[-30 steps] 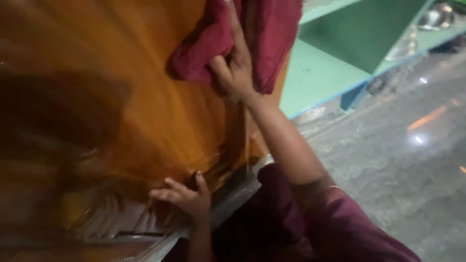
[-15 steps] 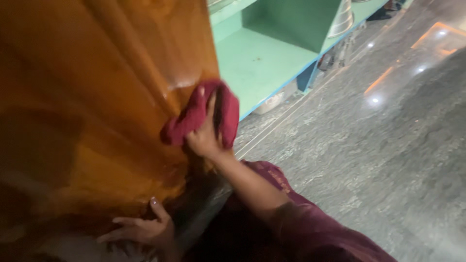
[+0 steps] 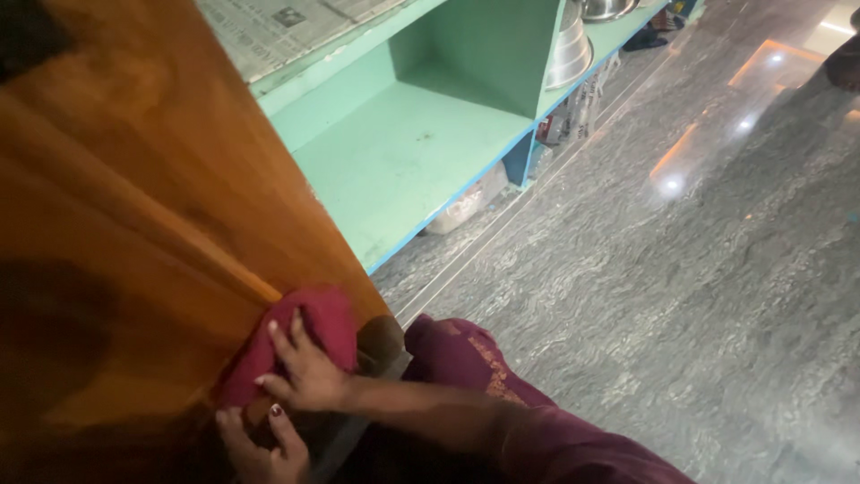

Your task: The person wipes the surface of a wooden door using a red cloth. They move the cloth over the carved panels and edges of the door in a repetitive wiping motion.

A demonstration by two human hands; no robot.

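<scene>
My right hand presses a dark red cloth flat against the lower edge of an orange-brown wooden door, fingers spread over the cloth. My left hand sits just below it at the bottom of the view. Its fingers are apart, it rests against the door's foot, and it holds nothing. A maroon sleeve covers my right arm.
A mint-green shelf unit stands right behind the door, with newspaper lining its top shelf and a steel vessel in a further bay. A polished grey stone floor spreads to the right.
My right hand has slid the cloth down the door from high up to near its bottom edge. The view has tilted, showing more of the shelves and floor.
</scene>
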